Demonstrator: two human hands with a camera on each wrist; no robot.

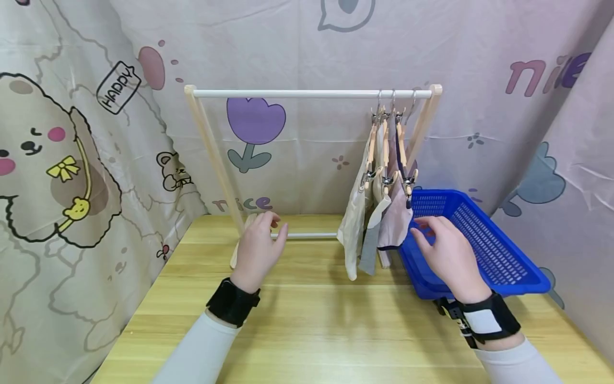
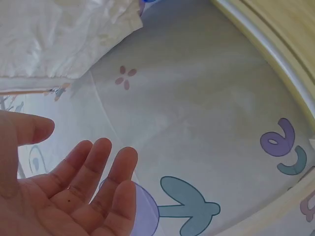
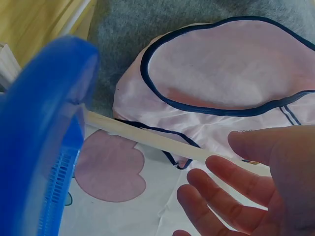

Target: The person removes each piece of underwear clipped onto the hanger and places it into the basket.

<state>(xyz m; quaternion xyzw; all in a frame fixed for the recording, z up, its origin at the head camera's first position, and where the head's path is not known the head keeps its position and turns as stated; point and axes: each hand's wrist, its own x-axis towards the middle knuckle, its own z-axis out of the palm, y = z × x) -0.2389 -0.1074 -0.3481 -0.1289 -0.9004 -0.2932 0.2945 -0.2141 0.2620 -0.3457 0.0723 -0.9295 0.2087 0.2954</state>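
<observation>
Three hangers [image 1: 386, 154] with garments [image 1: 379, 224] crowd the rack's [image 1: 312, 94] right end, beside one blue basket [image 1: 484, 245]. Left hand [image 1: 259, 248] and right hand [image 1: 448, 256] hover, fingers loosely spread, holding nothing; worktop [image 1: 326, 325] front open.

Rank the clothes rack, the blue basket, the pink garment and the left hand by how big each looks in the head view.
1. Clothes rack, widest and tallest.
2. Blue basket.
3. Pink garment and left hand: they look about alike, and the hand is nearer the camera, so I leave them unranked.
</observation>
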